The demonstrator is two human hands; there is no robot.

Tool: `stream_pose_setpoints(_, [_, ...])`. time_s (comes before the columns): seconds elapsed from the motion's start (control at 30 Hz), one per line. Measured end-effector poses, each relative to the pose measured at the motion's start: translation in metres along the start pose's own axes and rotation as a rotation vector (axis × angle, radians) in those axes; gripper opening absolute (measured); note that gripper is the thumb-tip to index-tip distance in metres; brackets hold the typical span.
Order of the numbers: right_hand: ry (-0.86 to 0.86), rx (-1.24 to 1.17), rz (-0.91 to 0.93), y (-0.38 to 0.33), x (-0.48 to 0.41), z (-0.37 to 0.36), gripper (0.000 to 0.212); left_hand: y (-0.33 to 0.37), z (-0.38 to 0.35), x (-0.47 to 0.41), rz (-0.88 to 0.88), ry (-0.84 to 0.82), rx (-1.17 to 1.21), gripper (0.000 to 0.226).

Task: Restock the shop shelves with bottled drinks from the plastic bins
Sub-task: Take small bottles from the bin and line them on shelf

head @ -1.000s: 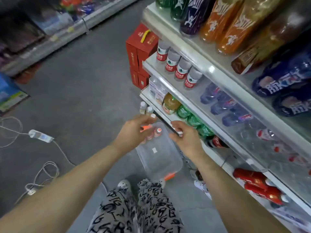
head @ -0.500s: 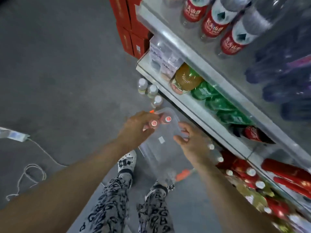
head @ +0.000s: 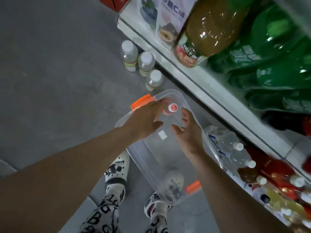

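A clear plastic bin with orange latches stands on the grey floor in front of the shelves. At its far end stands a small bottle with a red cap. My left hand reaches into the bin, fingers and thumb apart on either side of this bottle. Its fingers hide whatever else stands there. My right hand is inside the bin just right of the bottle, fingers spread, holding nothing.
Three clear white-capped bottles stand on the floor beyond the bin. The white shelf edge runs diagonally on the right, carrying a large amber bottle and green bottles. Water bottles and red bottles fill the bottom shelf.
The view has dropped closer to the bin. Both hands went from the bin's rim down inside it. One of the two red caps is now hidden under my left fingers.
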State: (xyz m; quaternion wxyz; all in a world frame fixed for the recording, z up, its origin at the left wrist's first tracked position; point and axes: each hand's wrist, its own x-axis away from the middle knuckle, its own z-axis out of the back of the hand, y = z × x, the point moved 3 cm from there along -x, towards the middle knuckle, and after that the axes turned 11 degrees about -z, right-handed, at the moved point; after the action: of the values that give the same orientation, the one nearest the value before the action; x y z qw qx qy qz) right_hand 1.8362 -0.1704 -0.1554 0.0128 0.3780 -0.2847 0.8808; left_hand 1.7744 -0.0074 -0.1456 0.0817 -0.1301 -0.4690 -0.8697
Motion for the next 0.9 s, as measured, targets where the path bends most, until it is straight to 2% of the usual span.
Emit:
stream_pose_setpoints(0.17, [0.023,0.047,0.095,0.017,-0.036,-0.02,0.061,-0.021,-0.028,-0.02,-0.048,0.027,-0.05,0.069])
stream_pose_setpoints(0.3, [0.024,-0.048,0.175,0.024,-0.049,-0.034,0.052,-0.036,-0.042,-0.032,-0.066,0.033,-0.072,0.067])
stream_pose_setpoints(0.53, [0.071,-0.169,0.119,0.021,-0.053,-0.039,0.035,-0.053,-0.054,-0.036,-0.09,0.067,-0.072,0.061])
stream_pose_setpoints(0.67, [0.116,-0.15,0.137,0.026,-0.048,-0.037,0.029,-0.047,-0.052,-0.036,-0.128,0.076,-0.085,0.058])
stream_pose_setpoints(0.9, [0.063,-0.171,0.103,0.029,-0.017,-0.006,0.017,-0.016,-0.048,-0.035,-0.14,-0.067,-0.219,0.038])
